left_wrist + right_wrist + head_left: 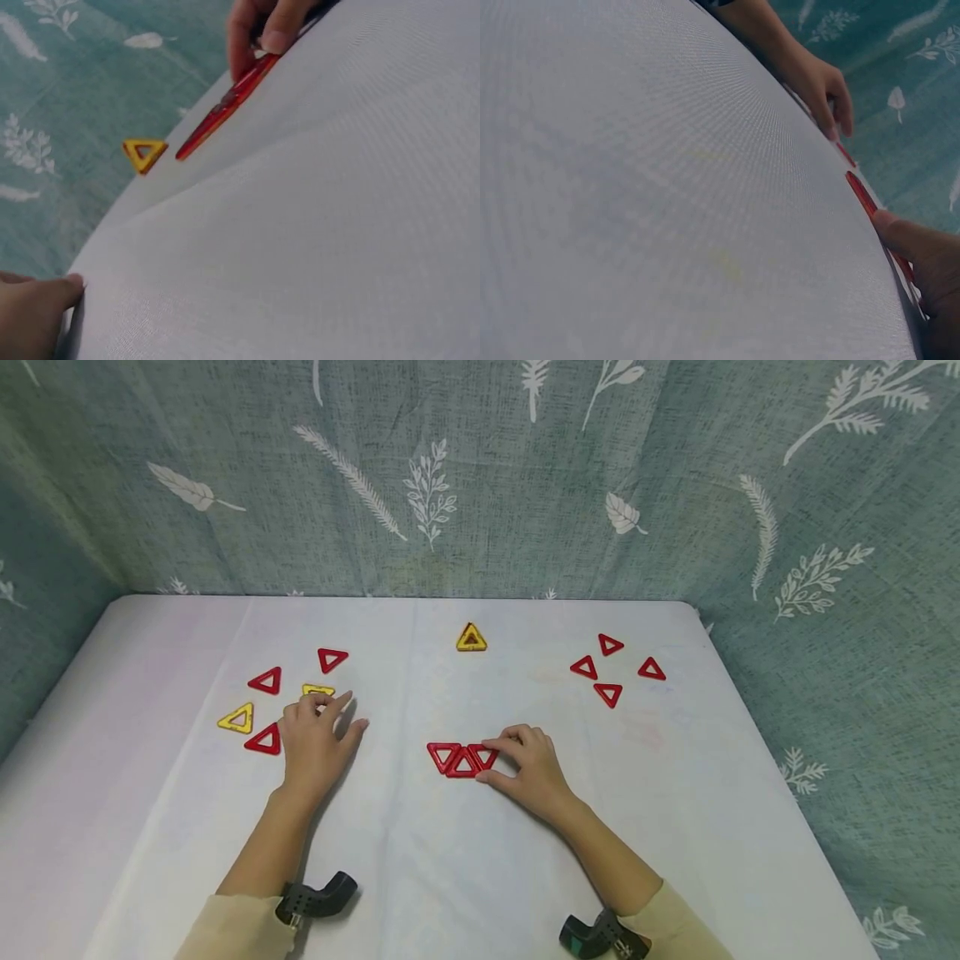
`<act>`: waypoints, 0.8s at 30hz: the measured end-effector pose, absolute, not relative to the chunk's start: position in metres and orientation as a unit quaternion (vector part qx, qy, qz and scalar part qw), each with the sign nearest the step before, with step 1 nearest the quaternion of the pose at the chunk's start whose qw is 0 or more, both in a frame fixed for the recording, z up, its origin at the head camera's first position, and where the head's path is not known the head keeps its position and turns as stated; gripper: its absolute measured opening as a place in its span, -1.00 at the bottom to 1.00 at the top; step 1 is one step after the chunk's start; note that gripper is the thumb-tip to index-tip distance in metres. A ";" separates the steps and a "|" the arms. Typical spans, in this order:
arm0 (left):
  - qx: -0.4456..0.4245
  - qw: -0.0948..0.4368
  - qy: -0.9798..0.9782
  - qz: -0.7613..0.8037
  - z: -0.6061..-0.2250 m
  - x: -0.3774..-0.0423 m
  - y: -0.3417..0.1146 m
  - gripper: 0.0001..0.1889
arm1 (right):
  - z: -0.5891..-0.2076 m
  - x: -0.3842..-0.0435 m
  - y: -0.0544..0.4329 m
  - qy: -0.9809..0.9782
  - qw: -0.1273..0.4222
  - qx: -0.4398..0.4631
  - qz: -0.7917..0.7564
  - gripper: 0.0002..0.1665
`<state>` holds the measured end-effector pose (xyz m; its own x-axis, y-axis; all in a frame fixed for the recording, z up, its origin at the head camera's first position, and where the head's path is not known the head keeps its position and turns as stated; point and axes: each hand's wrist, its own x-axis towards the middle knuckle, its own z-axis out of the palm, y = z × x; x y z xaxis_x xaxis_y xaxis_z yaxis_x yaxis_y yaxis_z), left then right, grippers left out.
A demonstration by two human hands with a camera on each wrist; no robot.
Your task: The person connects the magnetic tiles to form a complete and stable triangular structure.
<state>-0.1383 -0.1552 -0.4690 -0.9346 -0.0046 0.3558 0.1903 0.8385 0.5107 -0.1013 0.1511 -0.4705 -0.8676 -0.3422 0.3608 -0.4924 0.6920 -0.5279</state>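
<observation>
Three red triangle frames lie edge to edge in a row at the middle of the table: a left triangle (445, 746), a middle triangle (461, 774) and a right triangle (476, 756). My right hand (534, 774) pinches the right triangle between thumb and fingers. Over the left group of pieces is my left hand (313, 743), thumb held apart from the loosely bent fingers. It partly covers a yellow triangle (318, 687); whether it touches that piece I cannot tell. In the left wrist view the red row (225, 111) appears nearly edge-on beneath the right fingers.
Around my left hand are red triangles (264, 753) and another yellow triangle (238, 729). A yellow triangle (471, 648) sits at the back centre. Several red triangles (651, 677) are scattered at the back right. A leaf-patterned curtain (510, 560) borders the white table (420, 877).
</observation>
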 end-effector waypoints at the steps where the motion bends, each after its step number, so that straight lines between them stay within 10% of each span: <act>1: -0.035 0.182 -0.942 -0.280 -0.468 -0.139 -0.157 -0.45 | -0.470 -0.101 0.151 -0.912 0.118 0.230 0.319 -0.50; 11: 0.071 0.168 -0.951 -0.250 -0.464 -0.151 -0.171 -0.20 | -0.469 -0.102 0.151 -0.915 0.120 0.222 0.315 -0.50; 24: 0.048 0.173 -0.963 -0.200 -0.467 -0.149 -0.178 -0.51 | -0.470 -0.100 0.149 -0.915 0.122 0.219 0.316 -0.49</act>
